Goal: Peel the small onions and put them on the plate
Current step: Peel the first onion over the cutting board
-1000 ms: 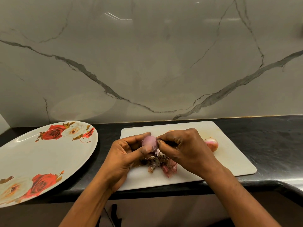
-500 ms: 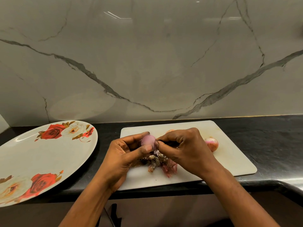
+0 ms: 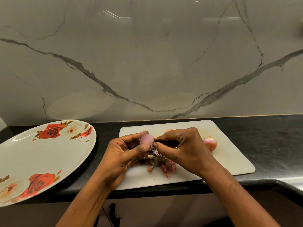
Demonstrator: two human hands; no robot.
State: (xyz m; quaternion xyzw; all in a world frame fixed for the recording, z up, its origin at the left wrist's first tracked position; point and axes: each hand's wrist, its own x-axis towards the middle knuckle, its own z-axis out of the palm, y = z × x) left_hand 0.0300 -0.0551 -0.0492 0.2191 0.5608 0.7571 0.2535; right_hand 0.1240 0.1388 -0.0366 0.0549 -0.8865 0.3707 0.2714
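Observation:
My left hand [image 3: 124, 154] holds a small purple onion [image 3: 146, 140] between thumb and fingers above the white cutting board [image 3: 229, 154]. My right hand [image 3: 183, 148] pinches a bit of skin at the onion's lower right side. A heap of peeled skins [image 3: 157, 162] lies on the board under both hands. Another small onion [image 3: 210, 143], pink and unpeeled, sits on the board to the right. A third onion [image 3: 168, 131] peeks out behind my right hand. The rose-patterned plate [image 3: 41, 154] lies at the left with no onions on it.
The board and plate sit on a black counter [image 3: 270, 136] backed by a grey marble wall [image 3: 147, 63]. The counter's front edge [image 3: 164, 192] runs just below the board and curves at the right.
Both hands stay nearly still; my right fingers have shifted slightly at the onion's skin. The onion remains in my left hand.

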